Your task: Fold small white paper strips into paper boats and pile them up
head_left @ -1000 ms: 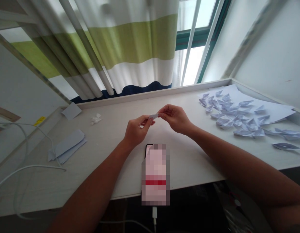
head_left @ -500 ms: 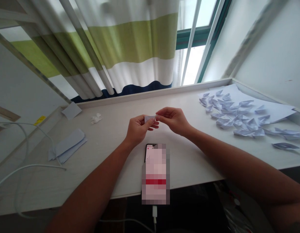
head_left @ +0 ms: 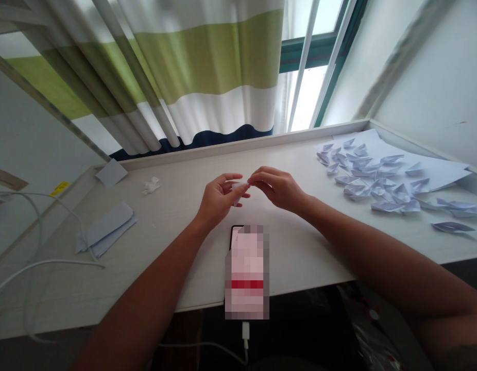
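Above the middle of the white desk, a small piece of folded white paper (head_left: 237,195) is held between my two hands. My left hand (head_left: 220,198) grips it with the thumb on top, while some of its fingers stretch out behind. With thumb and fingertips, my right hand (head_left: 275,186) pinches the paper's right end. Most of the paper is hidden by my fingers, so its exact shape cannot be made out. Below my hands lies a phone (head_left: 246,268), its screen blurred out.
Many folded paper boats (head_left: 377,180) cluster at the right, partly on large white sheets (head_left: 447,170). On the left are a stack of paper (head_left: 109,229), a single sheet (head_left: 111,173), a crumpled scrap (head_left: 151,185) and white cables (head_left: 49,265). A charging plug (head_left: 245,330) sits below the phone.
My left hand has turned the paper, so less of its face shows, and its upper fingers have spread out. My right hand still pinches the end. The view has shifted slightly.
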Motion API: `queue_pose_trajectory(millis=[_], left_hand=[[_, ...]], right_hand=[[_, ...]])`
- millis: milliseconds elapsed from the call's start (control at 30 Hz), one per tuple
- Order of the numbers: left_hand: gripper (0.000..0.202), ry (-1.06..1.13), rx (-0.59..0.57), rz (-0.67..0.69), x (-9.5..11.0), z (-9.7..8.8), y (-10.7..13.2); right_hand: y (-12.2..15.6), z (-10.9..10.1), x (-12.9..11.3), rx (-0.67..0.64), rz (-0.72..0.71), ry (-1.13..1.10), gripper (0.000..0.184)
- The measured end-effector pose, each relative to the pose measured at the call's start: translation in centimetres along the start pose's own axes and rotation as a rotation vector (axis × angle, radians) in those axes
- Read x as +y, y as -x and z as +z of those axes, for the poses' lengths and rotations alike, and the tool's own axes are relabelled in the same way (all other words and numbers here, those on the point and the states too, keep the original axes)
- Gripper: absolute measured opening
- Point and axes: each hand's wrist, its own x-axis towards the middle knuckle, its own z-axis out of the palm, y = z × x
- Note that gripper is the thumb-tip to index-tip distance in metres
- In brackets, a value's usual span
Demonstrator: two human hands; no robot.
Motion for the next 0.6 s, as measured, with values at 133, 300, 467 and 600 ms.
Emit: queue_pose_trajectory(millis=[133, 300, 467, 600], left_hand=[[0.041, -0.324, 0.063, 0.173, -0.1, -0.4, -0.1], [0.034, -0.300, 0.057, 0.155, -0.4, -0.5, -0.3], [0.039, -0.180, 0.078, 0.089, -1.0, -0.4, -0.4], [0.045, -0.094, 0.023, 0.071, -1.0, -0.3, -0.4]], right_hand=[[-0.1, -0.2, 0.7, -0.107, -0.051, 0.116, 0.020], [0.1, 0.4, 0.1, -0.015, 0.105, 0.013, 0.015], [0.5, 1.9, -0.3, 0.066, 0.381, -0.407, 0.034], [0.3, 2.3, 0.1, 0.041, 0.431, -0.626, 0.036]])
